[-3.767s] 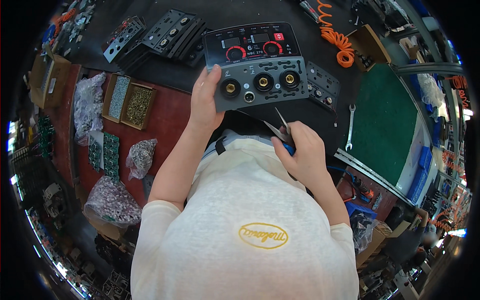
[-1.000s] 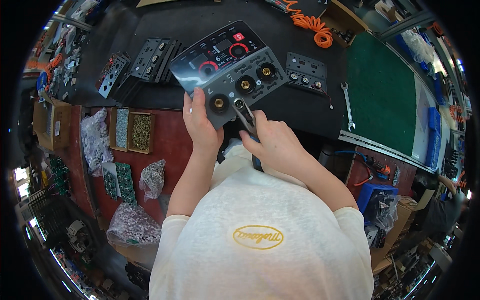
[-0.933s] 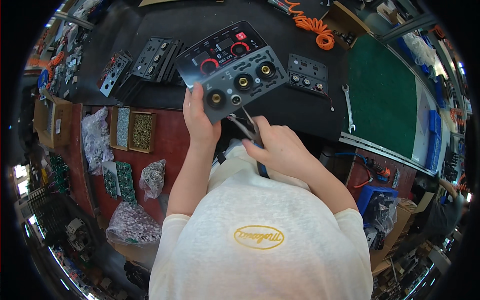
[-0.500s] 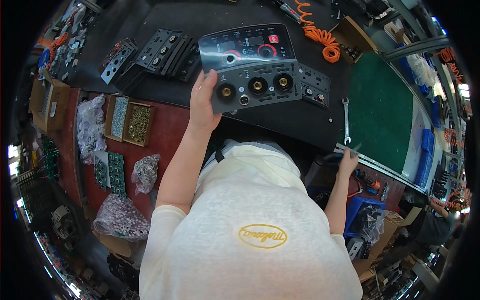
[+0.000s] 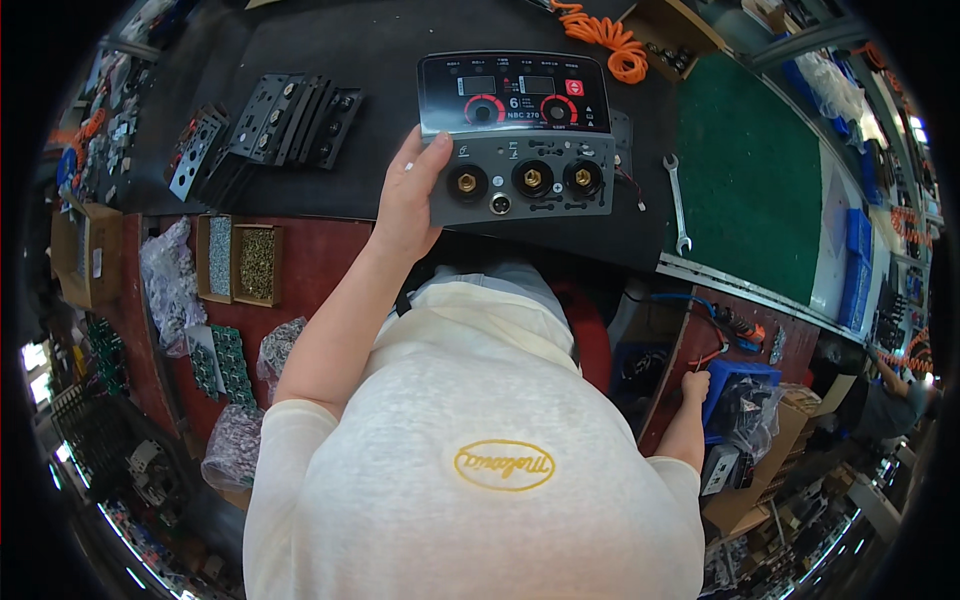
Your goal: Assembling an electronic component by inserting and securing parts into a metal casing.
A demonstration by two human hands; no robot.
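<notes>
My left hand (image 5: 408, 190) is closed on the left edge of a grey control panel (image 5: 470, 207), thumb on its front. The panel is held tilted up over the dark bench, showing a glossy black display face, two red-ringed dials, three black sockets with brass centres and a small round connector. Far to the right, my right hand (image 5: 695, 384) is closed low over the red lower bench, beside a red curved cable or handle (image 5: 712, 355) and a blue crate (image 5: 735, 375). What its fingers hold is too small to make out.
Several black brackets (image 5: 270, 115) stand in a row at the left. An open-end wrench (image 5: 678, 205) lies by the green mat (image 5: 745, 190). Boxes of screws (image 5: 258, 265), green circuit boards (image 5: 232, 365) and plastic bags sit at lower left. An orange coiled hose (image 5: 625, 60) lies at the back.
My right hand has moved down, away from the wrench, to the lower bench by the blue crate. The control panel in my left hand has shifted slightly right and turned more level.
</notes>
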